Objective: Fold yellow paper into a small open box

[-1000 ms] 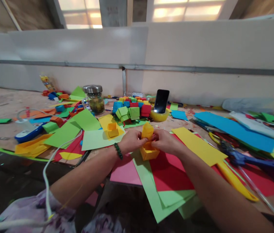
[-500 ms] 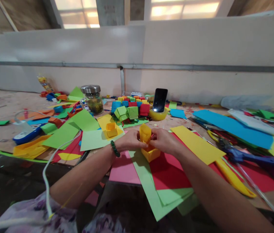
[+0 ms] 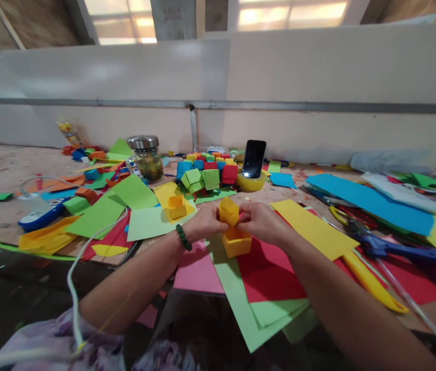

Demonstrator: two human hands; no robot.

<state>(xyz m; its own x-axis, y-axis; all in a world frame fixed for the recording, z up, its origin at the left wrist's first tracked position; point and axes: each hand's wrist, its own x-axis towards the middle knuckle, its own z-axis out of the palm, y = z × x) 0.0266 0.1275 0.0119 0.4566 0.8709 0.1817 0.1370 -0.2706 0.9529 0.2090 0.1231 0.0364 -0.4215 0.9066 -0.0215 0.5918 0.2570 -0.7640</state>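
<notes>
Between my hands is a yellow paper box (image 3: pixel 238 246) with its top open and a raised yellow flap (image 3: pixel 229 212) standing above it. My left hand (image 3: pixel 207 220) pinches the flap's left side, a green bead bracelet on its wrist. From the right, my right hand (image 3: pixel 259 221) grips the flap's other edge. The box is over red paper (image 3: pixel 272 273) and light green sheets (image 3: pixel 252 330). A smaller yellow paper box (image 3: pixel 177 206) rests on yellow and pale green paper to the left.
Behind are a pile of coloured paper cubes (image 3: pixel 210 178), a glass jar (image 3: pixel 148 159) and a phone (image 3: pixel 254 158) on a yellow tape roll. Pliers (image 3: pixel 380 245) and a yellow cutter (image 3: pixel 372 283) lie right. A white cable (image 3: pixel 73 288) crosses the left side.
The yellow box has turned so its front faces me more squarely, and its raised flap now looks shorter and more folded. Both hands remain at the flap.
</notes>
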